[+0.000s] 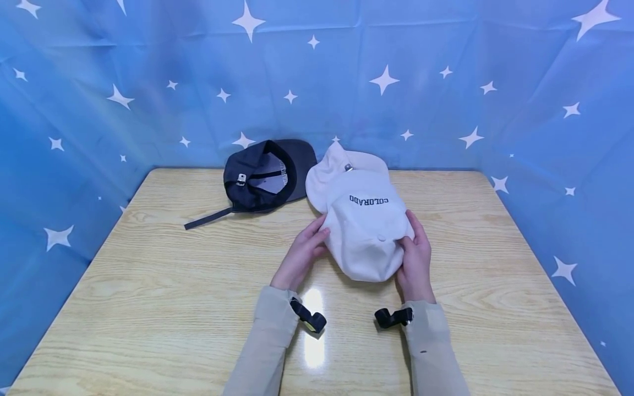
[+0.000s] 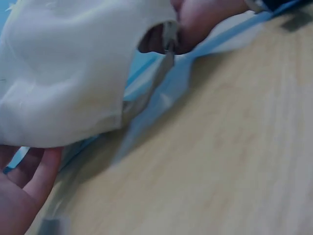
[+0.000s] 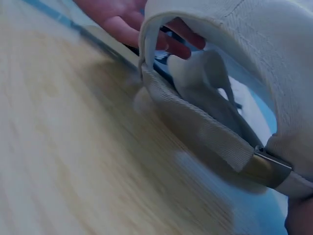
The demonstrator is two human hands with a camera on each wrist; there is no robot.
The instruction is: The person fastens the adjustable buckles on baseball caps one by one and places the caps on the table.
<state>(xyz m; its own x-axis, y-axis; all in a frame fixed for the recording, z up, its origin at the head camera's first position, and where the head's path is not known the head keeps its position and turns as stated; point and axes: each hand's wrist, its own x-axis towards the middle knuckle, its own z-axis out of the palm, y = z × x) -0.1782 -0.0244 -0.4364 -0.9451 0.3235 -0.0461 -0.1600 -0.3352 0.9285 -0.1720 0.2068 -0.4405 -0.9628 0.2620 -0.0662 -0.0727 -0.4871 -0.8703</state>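
Pinching a domed, woven white cap [image 1: 364,234], left grip [image 1: 303,253] and right grip [image 1: 417,257] flank it.

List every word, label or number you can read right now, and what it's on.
"COLORADO": dark letters on the held white cap, upside down in the head view.
Pale lettering inside the dark cap: too small to read.
Wrist views: no readable text.
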